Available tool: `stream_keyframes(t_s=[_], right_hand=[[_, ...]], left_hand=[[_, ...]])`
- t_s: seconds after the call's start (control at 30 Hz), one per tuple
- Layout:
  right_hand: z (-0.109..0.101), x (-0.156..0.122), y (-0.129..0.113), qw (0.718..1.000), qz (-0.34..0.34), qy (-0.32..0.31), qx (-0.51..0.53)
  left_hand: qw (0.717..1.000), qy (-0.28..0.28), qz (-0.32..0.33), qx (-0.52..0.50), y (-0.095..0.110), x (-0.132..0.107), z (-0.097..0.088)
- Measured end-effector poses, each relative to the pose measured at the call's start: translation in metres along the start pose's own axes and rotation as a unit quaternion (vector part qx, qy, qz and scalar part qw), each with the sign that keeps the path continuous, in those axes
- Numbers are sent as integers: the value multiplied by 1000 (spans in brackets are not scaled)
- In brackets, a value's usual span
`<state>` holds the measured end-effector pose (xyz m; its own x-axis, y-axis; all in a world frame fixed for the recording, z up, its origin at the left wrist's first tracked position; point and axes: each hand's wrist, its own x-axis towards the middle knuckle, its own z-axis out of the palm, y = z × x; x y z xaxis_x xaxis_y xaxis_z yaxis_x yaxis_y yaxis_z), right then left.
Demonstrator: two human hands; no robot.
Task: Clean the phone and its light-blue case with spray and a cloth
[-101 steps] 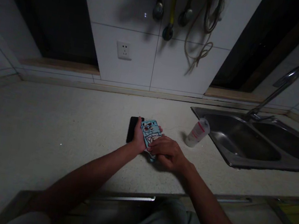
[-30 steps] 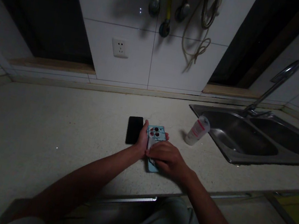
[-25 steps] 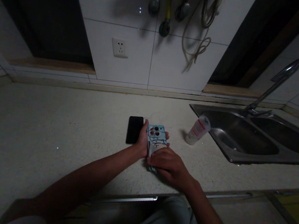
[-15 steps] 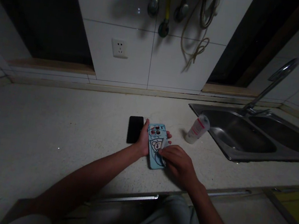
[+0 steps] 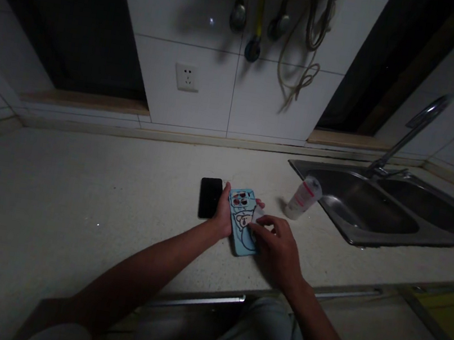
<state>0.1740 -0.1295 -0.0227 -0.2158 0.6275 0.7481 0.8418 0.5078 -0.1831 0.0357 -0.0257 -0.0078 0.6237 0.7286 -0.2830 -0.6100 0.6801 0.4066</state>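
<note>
My left hand (image 5: pixel 223 219) grips the left edge of a light blue phone case (image 5: pixel 241 224) with a cartoon bear and camera cut-outs, holding it flat on the pale countertop (image 5: pixel 100 191). My right hand (image 5: pixel 276 246) rests at the case's right side. Its fingertips are pinched on a small pale cloth (image 5: pixel 256 217) pressed against the case. A black phone (image 5: pixel 209 197) lies face up just left of my left hand, untouched.
A small plastic bottle (image 5: pixel 303 197) with a red label stands tilted beside the steel double sink (image 5: pixel 353 237), which has a faucet (image 5: pixel 412 132). A wall socket (image 5: pixel 187 77) and hanging hoses (image 5: pixel 293 26) are on the tiled wall behind. The room is dim.
My right hand has slid with the cloth from the case's lower end up to its right middle, uncovering the bear picture. My left hand keeps its grip on the case.
</note>
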Motion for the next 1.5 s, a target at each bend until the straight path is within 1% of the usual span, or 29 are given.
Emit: stream_keyframes(t_s=[0.13, 0.2, 0.27, 0.37, 0.47, 0.53, 0.63, 0.7, 0.8, 0.97, 1.07, 1.17, 1.3, 1.4, 1.47, 1.5], right_hand=[[-1, -11, -23, 998, -53, -9, 39], [0, -14, -32, 995, -77, -22, 53], [0, -15, -36, 994, -90, -33, 55], [-5, -15, -32, 993, -103, -38, 52], [-18, -17, -20, 992, -109, -44, 42], [-26, -20, -12, 994, -98, -45, 23], [-34, -23, -3, 995, -94, -42, 3], [-35, -22, -2, 995, -94, -42, 0], [-31, -19, -7, 994, -97, -49, 10], [-15, -12, -25, 990, -121, -59, 31], [-6, -8, -35, 990, -117, -62, 45], [0, 0, -38, 990, -103, -76, 62], [6, 25, -28, 995, -58, -74, 29], [13, 47, -14, 998, -29, -52, -7], [19, 60, -5, 999, -24, -34, -14], [21, 66, -1, 999, -21, -37, -14]], left_hand=[[997, 39, 47, -38, 0, -1, 2], [996, 46, 52, -50, 0, -2, 3], [996, 48, 49, -54, -1, -2, 2], [997, 43, 46, -50, 0, -2, 0], [997, 34, 44, -47, 0, -3, 0], [998, 33, 40, -46, 0, -5, 2], [997, 43, 39, -48, 0, -7, 5], [997, 50, 42, -51, 0, -7, 6], [997, 54, 39, -47, 0, -8, 6], [997, 50, 32, -43, 1, -7, 3], [998, 43, 31, -37, 1, -5, 0], [999, 44, 22, -12, 0, -4, -3], [999, 35, -4, -1, -4, -6, 0], [1000, 17, -14, -17, -7, -9, 4], [1000, 14, -15, -21, -8, -10, 5], [999, 16, -18, -21, -9, -10, 4]])
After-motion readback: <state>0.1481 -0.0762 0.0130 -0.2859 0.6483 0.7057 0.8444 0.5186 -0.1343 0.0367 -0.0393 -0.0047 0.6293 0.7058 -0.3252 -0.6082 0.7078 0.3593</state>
